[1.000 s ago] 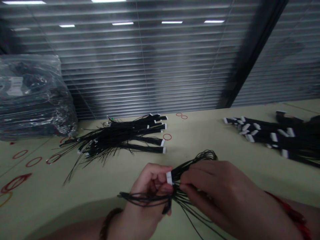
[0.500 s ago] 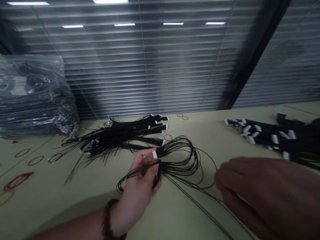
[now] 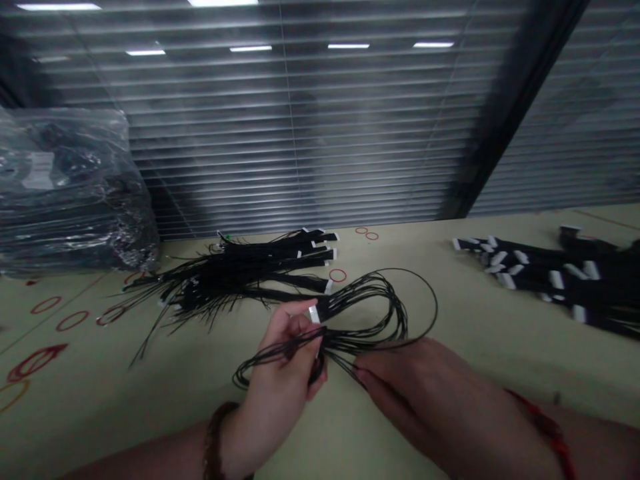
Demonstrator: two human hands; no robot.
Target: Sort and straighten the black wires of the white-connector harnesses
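Observation:
My left hand (image 3: 293, 360) is closed around a looped bundle of thin black wires, a wire harness (image 3: 390, 307). A white connector (image 3: 314, 314) at one end of the harness shows by the left fingertips. Loops of wire stick out on both sides of that hand. Just right of it, my right hand (image 3: 425, 393) is closed with thumb and fingers pinched on loose wires of the same harness. One single wire arcs wide above the right hand. The right fingertips are partly hidden by the back of the hand.
A pile of black harnesses (image 3: 235, 267) with white connectors lies behind my left hand. Another pile (image 3: 555, 273) is at the right. A clear plastic bag (image 3: 75, 200) of black wires stands at the left. Red rubber bands (image 3: 37, 362) lie on the table, before window blinds (image 3: 300, 133).
My right hand has moved left, close to my left hand, bringing the loose wires in. The single wire now curves in a wider arc. My left hand has hardly moved.

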